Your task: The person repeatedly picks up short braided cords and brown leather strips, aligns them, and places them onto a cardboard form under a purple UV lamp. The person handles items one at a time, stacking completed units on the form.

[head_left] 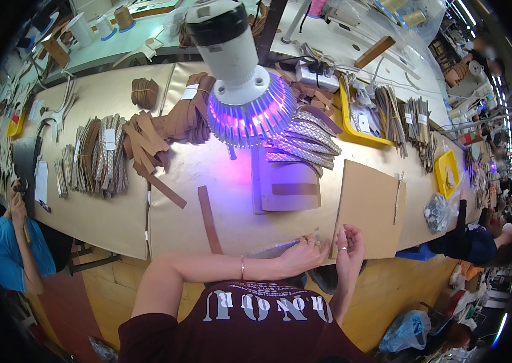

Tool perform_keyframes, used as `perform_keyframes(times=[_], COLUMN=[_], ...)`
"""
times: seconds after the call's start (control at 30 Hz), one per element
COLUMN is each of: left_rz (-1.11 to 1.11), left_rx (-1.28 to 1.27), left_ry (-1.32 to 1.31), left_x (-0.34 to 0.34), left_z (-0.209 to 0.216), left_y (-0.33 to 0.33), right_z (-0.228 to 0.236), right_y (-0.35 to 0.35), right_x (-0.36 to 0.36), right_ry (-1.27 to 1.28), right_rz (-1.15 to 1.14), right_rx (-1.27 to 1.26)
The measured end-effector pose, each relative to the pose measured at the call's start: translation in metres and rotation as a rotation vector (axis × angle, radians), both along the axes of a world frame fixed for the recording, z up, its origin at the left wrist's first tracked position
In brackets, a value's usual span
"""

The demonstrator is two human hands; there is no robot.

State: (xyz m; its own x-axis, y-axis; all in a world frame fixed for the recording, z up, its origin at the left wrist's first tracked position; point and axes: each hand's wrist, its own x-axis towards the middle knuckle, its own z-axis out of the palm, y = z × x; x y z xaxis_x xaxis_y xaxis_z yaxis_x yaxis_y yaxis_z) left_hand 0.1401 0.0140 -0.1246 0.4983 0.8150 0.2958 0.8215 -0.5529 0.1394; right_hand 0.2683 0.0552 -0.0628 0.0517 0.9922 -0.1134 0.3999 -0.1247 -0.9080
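Near the table's front edge, my left hand (305, 255) is closed on a silvery braided strip (273, 247), which shows beyond its wrist side; part of the strip is hidden behind the hand and forearm. Just to its right, my right hand (350, 242) is raised with its fingers curled in, beside the lower left corner of a brown cardboard sheet (365, 209). What its fingertips hold, if anything, is too small to make out. A thin braided strip (399, 198) lies on that sheet. Left of my hands, a single flat brown strip (209, 219) rests on the table.
A lamp (250, 109) glowing purple hangs over the curved block (289, 187) and a pile of braided strips (310, 142). Brown strip bundles (147, 142) lie at the left. Yellow trays (365, 139) stand at the right. A person in blue (17, 248) works at the far left.
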Motion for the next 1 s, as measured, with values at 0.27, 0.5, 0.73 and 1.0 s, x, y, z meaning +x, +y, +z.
perform_keyframes(times=[0.27,0.5,0.73,1.0], left_rz=[0.074,0.284,0.440,0.293], left_rx=[-0.490,-0.441,-0.507,-0.514], left_ry=[-1.038,-2.109,-2.209,-2.247], left_x=[-0.049,-0.130,-0.164,-0.144], left_z=[0.073,0.104,0.084,0.068], left_y=[0.021,0.044,0.045,0.035], right_z=[0.039,0.084,0.088,0.092], right_y=[0.010,0.031,0.066,0.071], right_x=[-0.013,-0.095,-0.141,-0.144], right_ry=[0.134,0.159,-0.102,-0.436], right_rz=[0.125,0.572,0.635,0.611], right_rx=[0.038,-0.136,-0.080,0.177])
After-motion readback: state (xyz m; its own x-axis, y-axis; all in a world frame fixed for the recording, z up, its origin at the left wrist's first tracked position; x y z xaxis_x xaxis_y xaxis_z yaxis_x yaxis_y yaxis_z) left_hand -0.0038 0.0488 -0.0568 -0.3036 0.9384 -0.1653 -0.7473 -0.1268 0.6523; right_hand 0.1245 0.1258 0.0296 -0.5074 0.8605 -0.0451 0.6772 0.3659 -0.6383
